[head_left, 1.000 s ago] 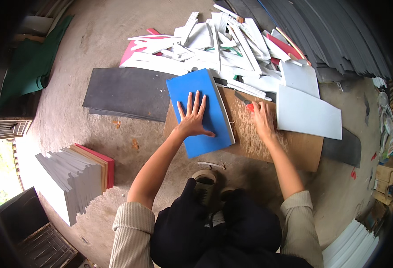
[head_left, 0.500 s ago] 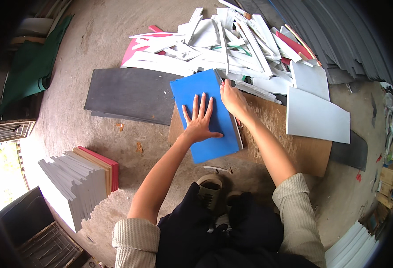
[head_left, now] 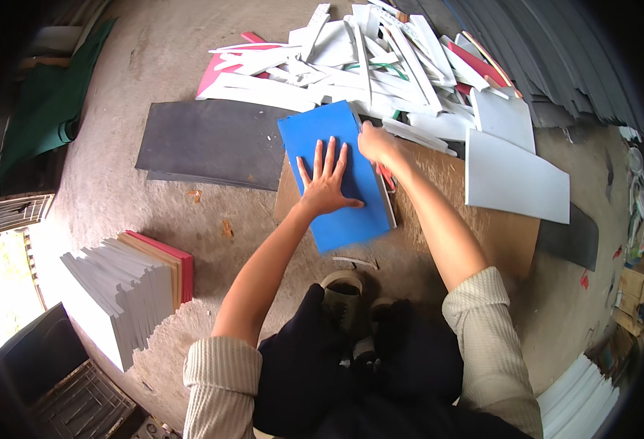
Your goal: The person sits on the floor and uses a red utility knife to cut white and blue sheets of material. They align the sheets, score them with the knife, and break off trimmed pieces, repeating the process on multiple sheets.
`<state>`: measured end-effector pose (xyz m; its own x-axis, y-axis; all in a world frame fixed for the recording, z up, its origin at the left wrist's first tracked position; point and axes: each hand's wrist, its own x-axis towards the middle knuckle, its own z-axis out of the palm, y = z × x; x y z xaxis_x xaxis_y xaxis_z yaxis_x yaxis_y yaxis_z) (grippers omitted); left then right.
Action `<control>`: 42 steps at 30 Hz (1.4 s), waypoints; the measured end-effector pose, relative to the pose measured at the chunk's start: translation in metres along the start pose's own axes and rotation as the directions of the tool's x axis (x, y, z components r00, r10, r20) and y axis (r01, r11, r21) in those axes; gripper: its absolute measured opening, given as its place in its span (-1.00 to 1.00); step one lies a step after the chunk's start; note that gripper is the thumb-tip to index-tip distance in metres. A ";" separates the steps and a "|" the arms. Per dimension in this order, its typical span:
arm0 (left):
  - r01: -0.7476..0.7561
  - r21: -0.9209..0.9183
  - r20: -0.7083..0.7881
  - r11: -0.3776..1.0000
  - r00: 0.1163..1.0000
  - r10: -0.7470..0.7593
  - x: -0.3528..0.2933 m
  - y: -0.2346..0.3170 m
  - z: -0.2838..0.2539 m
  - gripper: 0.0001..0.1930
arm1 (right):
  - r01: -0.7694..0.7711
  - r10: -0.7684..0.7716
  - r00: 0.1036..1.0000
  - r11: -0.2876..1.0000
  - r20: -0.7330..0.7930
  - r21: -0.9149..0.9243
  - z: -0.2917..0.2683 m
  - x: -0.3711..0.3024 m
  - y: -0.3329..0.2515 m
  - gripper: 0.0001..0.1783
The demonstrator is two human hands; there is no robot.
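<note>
A blue rectangular sheet (head_left: 311,135) lies slantwise over a brown board (head_left: 475,212) on the floor, with a pale layer showing along its right edge. My left hand (head_left: 325,186) rests flat on the blue sheet, fingers spread and thumb out to the right. At the sheet's upper right edge, my right hand (head_left: 380,144) is closed in a grip. What it holds is hidden by the fingers. A small orange-red item (head_left: 387,178) shows beside the sheet's edge, below the right hand.
White offcuts (head_left: 402,80) are heaped beyond the board. A dark grey sheet (head_left: 205,143) lies to the left, and a white panel (head_left: 516,175) to the right. A stack of white, tan and red sheets (head_left: 139,293) stands at the lower left. My shoe (head_left: 342,293) is near the board.
The whole view has shifted slightly, so things sit a little higher. My right hand stays closed at the sheet's upper right edge. My left hand remains spread on the sheet.
</note>
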<state>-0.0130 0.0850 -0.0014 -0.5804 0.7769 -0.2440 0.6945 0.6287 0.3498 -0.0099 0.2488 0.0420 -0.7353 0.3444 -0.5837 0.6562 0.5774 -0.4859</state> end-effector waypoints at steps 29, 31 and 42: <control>0.061 0.060 0.073 0.996 0.995 -0.065 -0.003 0.002 -0.008 0.32 | 0.108 -0.122 0.983 0.989 -0.139 -0.101 0.036 -0.205 0.088 -0.74; 0.052 0.039 0.064 0.998 0.996 -0.054 -0.003 0.004 -0.006 0.32 | 0.153 -0.170 0.962 0.984 -0.212 -0.092 0.016 -0.169 0.072 -0.73; 0.046 -0.011 0.040 0.999 0.998 -0.046 -0.004 0.006 -0.008 0.29 | 0.196 -0.230 0.906 0.972 -0.355 -0.132 0.021 0.018 0.013 -0.70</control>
<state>-0.0100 0.0858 0.0088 -0.5941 0.7481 -0.2955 0.6625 0.6635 0.3477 -0.0109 0.2469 0.0111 -0.8777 0.4416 -0.1861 0.4715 0.7259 -0.5008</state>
